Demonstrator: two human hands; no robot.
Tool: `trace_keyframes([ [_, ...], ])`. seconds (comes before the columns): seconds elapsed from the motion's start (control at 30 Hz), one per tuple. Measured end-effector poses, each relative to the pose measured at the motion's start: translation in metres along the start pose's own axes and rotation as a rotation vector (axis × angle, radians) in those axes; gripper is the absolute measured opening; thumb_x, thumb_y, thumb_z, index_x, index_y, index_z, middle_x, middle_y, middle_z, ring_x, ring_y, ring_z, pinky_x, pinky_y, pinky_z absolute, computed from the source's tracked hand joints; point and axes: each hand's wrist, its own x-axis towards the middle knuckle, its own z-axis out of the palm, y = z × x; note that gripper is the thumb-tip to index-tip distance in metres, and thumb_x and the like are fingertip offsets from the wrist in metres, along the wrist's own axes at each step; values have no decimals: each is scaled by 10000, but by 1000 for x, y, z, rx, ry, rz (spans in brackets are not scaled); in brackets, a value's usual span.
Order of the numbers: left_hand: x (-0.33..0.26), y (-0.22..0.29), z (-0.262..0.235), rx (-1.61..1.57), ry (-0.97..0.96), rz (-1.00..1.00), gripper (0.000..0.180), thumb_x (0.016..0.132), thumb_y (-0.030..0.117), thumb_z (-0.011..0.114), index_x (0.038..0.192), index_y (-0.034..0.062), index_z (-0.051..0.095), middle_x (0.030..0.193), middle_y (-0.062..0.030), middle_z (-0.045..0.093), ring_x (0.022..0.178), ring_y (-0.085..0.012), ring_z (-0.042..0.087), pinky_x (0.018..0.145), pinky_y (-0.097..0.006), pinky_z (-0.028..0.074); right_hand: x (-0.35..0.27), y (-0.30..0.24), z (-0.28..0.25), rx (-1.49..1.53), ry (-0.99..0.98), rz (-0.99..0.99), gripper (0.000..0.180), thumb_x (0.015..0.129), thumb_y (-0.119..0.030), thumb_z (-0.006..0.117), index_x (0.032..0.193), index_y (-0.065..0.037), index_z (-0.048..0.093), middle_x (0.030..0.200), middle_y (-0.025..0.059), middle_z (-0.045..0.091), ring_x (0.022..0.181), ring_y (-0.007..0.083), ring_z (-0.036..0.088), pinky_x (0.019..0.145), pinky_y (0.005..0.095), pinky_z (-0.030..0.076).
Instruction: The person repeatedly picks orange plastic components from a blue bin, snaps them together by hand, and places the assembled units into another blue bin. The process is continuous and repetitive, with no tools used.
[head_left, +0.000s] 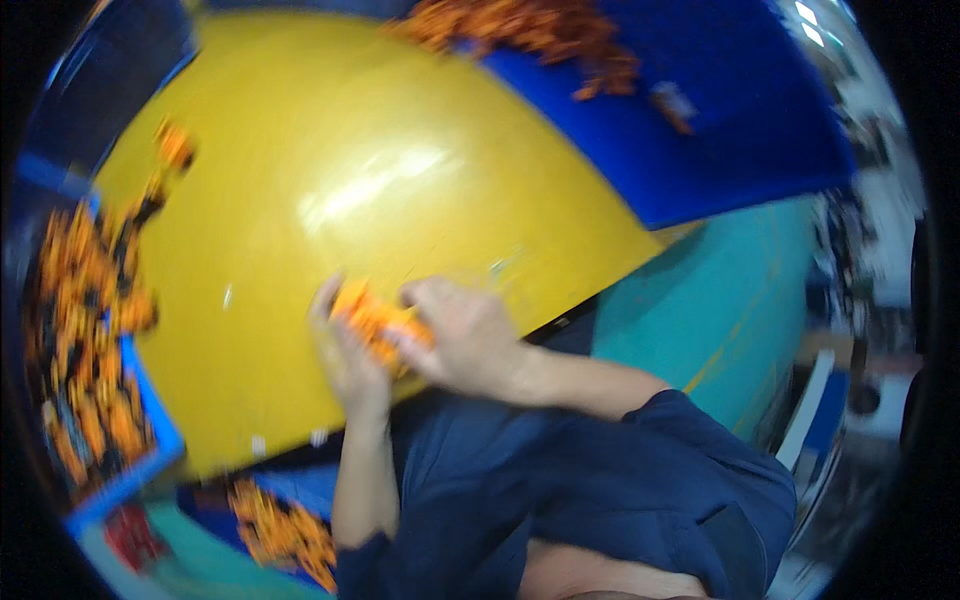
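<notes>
Over the near side of the yellow tabletop, both of my hands come together around an orange plastic part. My left hand supports it from the left, thumb and fingers curled about it. From the right, my right hand grips the part with its fingers bent over the near end. Motion blur hides its exact shape, and I cannot tell whether it is one piece or several.
A blue-edged bin of orange-and-black pieces sits at the left. Some loose pieces lie near it. Orange parts fill a blue tray at the far right. More orange pieces lie below the table's near edge.
</notes>
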Motion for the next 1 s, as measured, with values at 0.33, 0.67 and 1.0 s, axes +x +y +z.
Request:
trace_keyframes([
  [0.33, 20, 12, -59, -60, -126, -304, 554, 1086, 388, 590, 1457, -2, 456, 1351, -121, 524, 1222, -225, 527, 1093, -368, 428, 32, 78, -28, 245, 94, -54, 384, 965, -266, 666, 1256, -16, 648, 1241, 233, 647, 1175, 409, 617, 1024, 467, 507],
  [0.67, -95, 53, -303, 924, -224, -642, 392, 977, 204, 769, 1273, -11, 626, 1151, -197, 705, 1005, -269, 652, 945, -374, 529, 121, 294, -149, -617, 360, 632, 465, 976, 13, 519, 1369, -188, 666, 1398, 182, 587, 1342, 366, 551, 1075, 453, 491],
  [1.0, -53, 36, -279, 224, -572, -596, 519, 1039, 290, 680, 1444, 1, 531, 1195, -144, 717, 1105, -268, 696, 934, -387, 549, 125, 281, -179, -754, 228, 505, 391, 1042, -285, 647, 1342, -35, 632, 1385, 201, 617, 1293, 340, 591, 1043, 428, 499],
])
